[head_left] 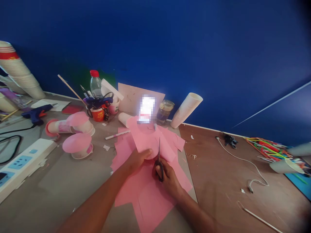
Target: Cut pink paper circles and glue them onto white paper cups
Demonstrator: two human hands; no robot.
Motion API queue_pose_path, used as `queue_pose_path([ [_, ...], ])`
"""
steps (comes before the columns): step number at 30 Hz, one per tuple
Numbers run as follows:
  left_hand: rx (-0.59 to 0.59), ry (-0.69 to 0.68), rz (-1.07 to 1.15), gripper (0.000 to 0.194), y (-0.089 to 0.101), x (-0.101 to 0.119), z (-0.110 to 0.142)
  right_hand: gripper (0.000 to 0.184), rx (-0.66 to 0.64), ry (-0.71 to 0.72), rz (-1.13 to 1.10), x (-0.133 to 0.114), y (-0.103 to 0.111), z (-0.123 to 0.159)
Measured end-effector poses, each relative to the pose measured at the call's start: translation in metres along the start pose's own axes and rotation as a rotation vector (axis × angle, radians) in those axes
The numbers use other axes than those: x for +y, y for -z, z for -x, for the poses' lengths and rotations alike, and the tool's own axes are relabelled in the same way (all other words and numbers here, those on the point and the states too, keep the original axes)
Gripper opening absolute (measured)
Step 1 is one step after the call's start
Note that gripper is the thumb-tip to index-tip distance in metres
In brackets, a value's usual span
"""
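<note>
Left grip (139, 159) pinches pink sheet (145, 139); right grip (170, 178) holds scissors (159, 158). I judge sheet light, crease-prone: hold flat by near edge.

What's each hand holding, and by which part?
The left hand holds pink paper by its near edge; the right hand, black-handled scissors by the handles.

Bare skin on the left hand (142, 158), bare on the right hand (169, 179) too, and behind them the left forearm (99, 197) and right forearm (194, 208), both uncovered, narrowing towards the hands
</note>
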State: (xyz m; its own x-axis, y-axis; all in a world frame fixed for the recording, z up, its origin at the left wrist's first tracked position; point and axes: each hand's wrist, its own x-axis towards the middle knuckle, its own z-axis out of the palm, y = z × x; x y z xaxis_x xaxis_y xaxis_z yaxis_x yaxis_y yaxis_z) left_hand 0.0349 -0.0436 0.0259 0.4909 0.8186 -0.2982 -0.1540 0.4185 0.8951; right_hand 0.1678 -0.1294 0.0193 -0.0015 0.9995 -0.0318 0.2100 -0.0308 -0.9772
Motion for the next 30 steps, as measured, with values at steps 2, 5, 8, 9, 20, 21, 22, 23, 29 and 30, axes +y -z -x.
queue_pose_path([
  [2,-0.004,-0.008,-0.011,0.024,0.0002,-0.0005,-0.0006,0.031,0.000,0.000,0.010,0.0011,0.0002,-0.0004],
  [5,0.001,-0.020,-0.017,0.023,-0.0002,-0.0002,-0.0010,0.032,0.003,0.005,0.020,0.0016,0.0003,-0.0003],
  [8,-0.006,-0.010,-0.008,0.024,-0.0007,0.0006,-0.0005,0.031,0.005,0.008,0.011,0.0017,0.0001,0.0000],
  [9,-0.006,-0.008,-0.003,0.024,-0.0007,0.0007,-0.0003,0.031,0.005,0.009,0.004,0.0018,-0.0001,0.0001],
  [20,-0.018,-0.009,-0.001,0.024,0.0003,-0.0018,-0.0015,0.031,0.006,0.009,-0.024,0.0010,-0.0010,0.0014],
  [21,-0.019,-0.002,-0.001,0.024,0.0004,-0.0018,-0.0014,0.031,0.006,0.008,-0.025,0.0003,-0.0009,0.0013],
  [22,-0.022,0.004,0.002,0.024,0.0006,-0.0018,-0.0014,0.031,0.006,0.007,-0.024,-0.0003,-0.0008,0.0012],
  [23,-0.026,0.006,0.006,0.024,0.0010,-0.0019,-0.0013,0.031,0.006,0.004,-0.022,-0.0010,-0.0007,0.0010],
  [29,-0.048,-0.018,-0.048,0.027,0.0061,-0.0049,-0.0034,0.030,0.006,-0.004,-0.006,-0.0019,-0.0002,0.0004],
  [30,-0.049,-0.016,-0.054,0.028,0.0071,-0.0054,-0.0040,0.029,0.005,-0.002,-0.005,-0.0015,0.0000,0.0004],
])
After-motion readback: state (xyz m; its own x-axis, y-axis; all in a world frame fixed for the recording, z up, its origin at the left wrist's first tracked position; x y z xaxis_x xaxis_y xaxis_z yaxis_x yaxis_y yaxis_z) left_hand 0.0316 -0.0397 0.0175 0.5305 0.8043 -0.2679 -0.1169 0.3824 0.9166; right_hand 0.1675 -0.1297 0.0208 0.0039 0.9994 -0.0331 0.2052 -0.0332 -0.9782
